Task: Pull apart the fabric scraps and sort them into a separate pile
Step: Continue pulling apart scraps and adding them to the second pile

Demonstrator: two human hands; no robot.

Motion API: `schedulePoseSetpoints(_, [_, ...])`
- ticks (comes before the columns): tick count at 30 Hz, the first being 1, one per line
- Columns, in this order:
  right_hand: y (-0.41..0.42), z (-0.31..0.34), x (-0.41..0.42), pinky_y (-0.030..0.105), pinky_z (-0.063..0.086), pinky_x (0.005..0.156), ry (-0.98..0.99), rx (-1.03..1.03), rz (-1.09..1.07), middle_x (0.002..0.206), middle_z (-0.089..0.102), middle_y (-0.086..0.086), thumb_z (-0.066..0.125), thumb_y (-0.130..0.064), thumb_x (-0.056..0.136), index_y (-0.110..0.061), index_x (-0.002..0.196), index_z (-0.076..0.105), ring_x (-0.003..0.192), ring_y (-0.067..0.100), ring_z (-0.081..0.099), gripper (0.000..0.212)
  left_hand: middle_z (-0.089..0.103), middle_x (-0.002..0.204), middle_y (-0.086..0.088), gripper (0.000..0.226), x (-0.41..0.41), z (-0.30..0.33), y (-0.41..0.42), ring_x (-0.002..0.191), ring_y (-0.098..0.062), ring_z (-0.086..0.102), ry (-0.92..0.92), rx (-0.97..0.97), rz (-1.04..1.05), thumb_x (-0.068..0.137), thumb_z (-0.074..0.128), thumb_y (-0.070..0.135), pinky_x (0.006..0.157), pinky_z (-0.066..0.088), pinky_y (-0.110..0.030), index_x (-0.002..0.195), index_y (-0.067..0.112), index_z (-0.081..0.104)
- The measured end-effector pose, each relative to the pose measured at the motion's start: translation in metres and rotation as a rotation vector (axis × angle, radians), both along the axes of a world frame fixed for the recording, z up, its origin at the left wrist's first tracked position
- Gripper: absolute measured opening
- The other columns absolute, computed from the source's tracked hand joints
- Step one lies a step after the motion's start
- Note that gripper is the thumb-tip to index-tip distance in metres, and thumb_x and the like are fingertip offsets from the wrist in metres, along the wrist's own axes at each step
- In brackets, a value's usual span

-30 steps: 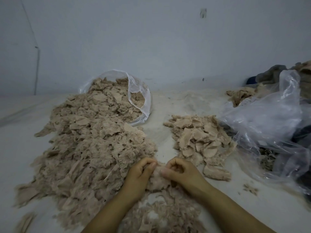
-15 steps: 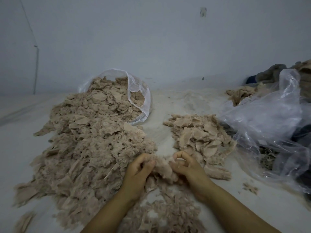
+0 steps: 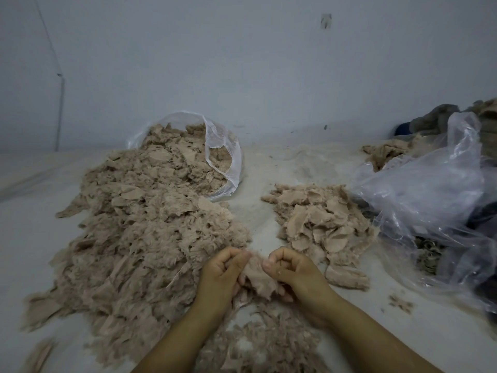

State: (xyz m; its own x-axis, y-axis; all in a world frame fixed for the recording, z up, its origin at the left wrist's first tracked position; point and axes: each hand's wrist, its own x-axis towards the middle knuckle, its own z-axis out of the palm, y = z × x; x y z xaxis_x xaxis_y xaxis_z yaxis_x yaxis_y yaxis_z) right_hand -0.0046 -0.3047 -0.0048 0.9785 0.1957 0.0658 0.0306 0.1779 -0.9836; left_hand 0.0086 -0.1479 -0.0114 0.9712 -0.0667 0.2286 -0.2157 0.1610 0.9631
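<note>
A big heap of beige fuzzy fabric scraps (image 3: pixel 145 227) spills across the left of the white surface from a clear plastic bag (image 3: pixel 223 146). A smaller pile of separated scraps (image 3: pixel 320 219) lies to the right of centre. Between the two piles, near the front, my left hand (image 3: pixel 223 273) and my right hand (image 3: pixel 293 270) both pinch one beige scrap (image 3: pixel 258 275), thumbs on top and fingers curled. The scrap hangs between them above more loose scraps (image 3: pixel 263 343) by my forearms.
A crumpled clear plastic bag (image 3: pixel 430 200) lies at the right, over dark cloth. Behind it sit more beige fabric (image 3: pixel 387 153) and grey cloth (image 3: pixel 433 117). A tiny scrap (image 3: pixel 400 302) lies at the front right. A pale wall closes the back.
My hands lifted the scrap slightly and drew a little apart, then settled with the scrap held between both thumbs. The piles have not moved.
</note>
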Motion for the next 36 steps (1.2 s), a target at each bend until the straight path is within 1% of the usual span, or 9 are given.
schedulePoseSetpoints(6, [-0.005,0.002,0.004,0.018,0.029,0.035,0.043,0.166,-0.076,0.052,0.044,-0.001,0.064,-0.004,0.082,-0.01,0.082,0.057,0.041,0.008,0.037,0.01,0.047,0.046,0.0,0.024,0.002,0.0,0.001,0.034,-0.007,0.031,-0.008,0.014,0.046,0.083,0.059,0.024,0.035,0.028,-0.017,0.077,0.001,0.061])
schedulePoseSetpoints(13, [-0.018,0.01,0.012,0.016,0.031,0.033,0.108,0.351,-0.252,0.064,0.056,0.003,0.057,-0.001,0.087,-0.007,0.085,0.067,0.042,0.007,0.045,0.012,0.044,0.048,0.005,0.033,0.007,-0.001,0.008,0.041,-0.009,0.037,-0.05,0.162,0.218,0.095,0.051,0.016,0.044,0.034,-0.024,0.063,0.01,0.052])
schedulePoseSetpoints(16, [-0.011,0.006,0.01,0.017,0.044,0.04,0.177,0.391,-0.147,0.071,0.058,0.012,0.058,-0.005,0.083,0.003,0.095,0.069,0.046,0.009,0.05,0.018,0.058,0.092,0.011,0.011,-0.003,0.0,0.001,0.084,-0.001,0.056,-0.247,0.439,0.119,0.087,0.066,0.018,0.075,0.044,-0.012,0.091,0.029,0.064])
schedulePoseSetpoints(19, [-0.001,0.002,0.009,0.022,0.048,0.046,0.221,0.407,-0.028,0.077,0.057,0.018,0.044,0.007,0.089,0.008,0.102,0.068,0.053,0.014,0.053,0.027,0.052,0.112,0.021,0.043,-0.006,-0.003,-0.009,0.104,0.008,0.049,-0.34,0.583,0.079,0.077,0.077,0.022,0.085,0.038,-0.006,0.109,0.038,0.055])
schedulePoseSetpoints(23, [-0.004,0.001,0.005,0.021,0.045,0.052,0.132,0.108,-0.015,0.072,0.063,0.01,0.056,0.004,0.088,-0.008,0.098,0.074,0.058,0.014,0.054,0.024,0.067,0.09,0.008,0.037,-0.004,0.0,-0.004,0.083,0.001,0.06,-0.229,0.444,0.126,0.086,0.061,-0.001,0.073,0.047,-0.014,0.086,0.035,0.066])
schedulePoseSetpoints(28, [-0.001,-0.005,0.003,0.024,0.049,0.07,-0.195,-0.373,-0.223,0.087,0.058,-0.001,0.078,-0.015,0.076,-0.024,0.091,0.069,0.073,0.009,0.054,0.02,0.069,0.078,-0.013,0.024,-0.004,0.005,-0.003,0.073,-0.023,0.065,0.02,0.014,-0.086,0.093,0.05,0.009,0.067,0.054,-0.029,0.083,0.008,0.071])
schedulePoseSetpoints(30, [0.001,-0.004,0.002,0.024,0.047,0.065,-0.255,-0.311,-0.218,0.081,0.06,0.001,0.072,-0.019,0.082,-0.013,0.082,0.068,0.07,0.01,0.054,0.008,0.067,0.073,-0.011,0.028,-0.004,0.005,-0.004,0.069,-0.022,0.061,0.064,-0.015,-0.088,0.094,0.047,0.011,0.063,0.052,-0.025,0.078,0.005,0.069])
schedulePoseSetpoints(33, [0.003,-0.005,0.002,0.025,0.04,0.057,-0.162,-0.164,-0.155,0.067,0.056,0.007,0.06,-0.024,0.089,-0.004,0.074,0.061,0.064,0.018,0.049,0.025,0.061,0.06,-0.005,0.027,-0.005,0.005,-0.005,0.061,-0.021,0.056,0.084,0.001,-0.081,0.089,0.049,0.02,0.057,0.048,-0.022,0.071,0.008,0.064])
schedulePoseSetpoints(36, [0.006,-0.007,0.002,0.026,0.03,0.053,-0.087,-0.141,-0.141,0.062,0.042,0.007,0.053,-0.02,0.094,-0.008,0.069,0.052,0.059,0.018,0.037,0.028,0.067,0.08,-0.005,0.025,-0.005,0.003,-0.004,0.075,-0.018,0.064,0.082,0.005,-0.109,0.081,0.057,0.031,0.067,0.052,-0.023,0.089,0.009,0.066])
